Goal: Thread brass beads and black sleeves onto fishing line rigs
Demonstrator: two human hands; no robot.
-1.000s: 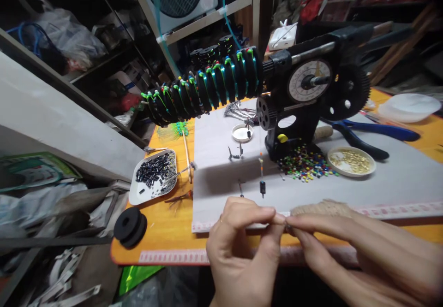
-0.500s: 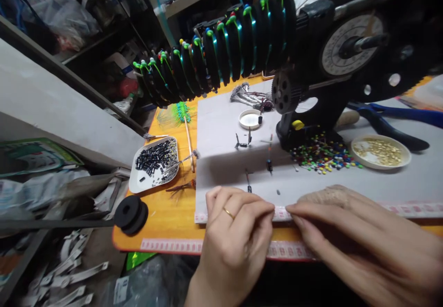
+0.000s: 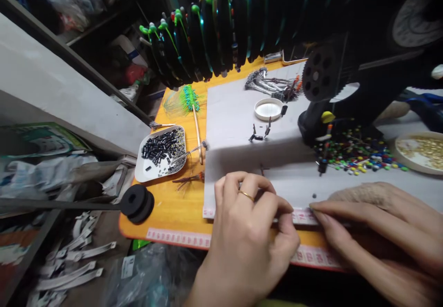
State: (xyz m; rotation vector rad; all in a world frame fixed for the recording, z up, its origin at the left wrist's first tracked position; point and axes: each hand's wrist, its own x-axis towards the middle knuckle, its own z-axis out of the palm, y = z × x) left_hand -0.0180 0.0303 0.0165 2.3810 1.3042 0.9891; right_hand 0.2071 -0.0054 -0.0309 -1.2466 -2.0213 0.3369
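My left hand [image 3: 252,233], with a ring on one finger, is closed at the front edge of a white board [image 3: 228,113]. Its fingers are curled, and anything between them is hidden. To its right my right hand [image 3: 377,233] pinches thumb and forefinger together over the pink-and-white measuring tape [image 3: 301,216] along that edge; what they hold is too small to make out. A tiny dark grey piece [image 3: 314,196] lies just beyond the right fingertips. A thin dark stem [image 3: 263,169] shows behind my left hand. Several small black cylinders [image 3: 258,137] lie farther back.
A black stand with spools [image 3: 207,39] of green-tipped line overhangs the board. Colourful pin-like beads [image 3: 360,152] lie at its foot, beside a dish [image 3: 401,159] of gold bits. At left are a white tray [image 3: 140,173] of black cylinders and a black spool [image 3: 136,204].
The view has shifted, so the table things appear farther right. My left hand has come forward over the small black-tipped piece beyond it. The gap between my two hands is slightly wider.
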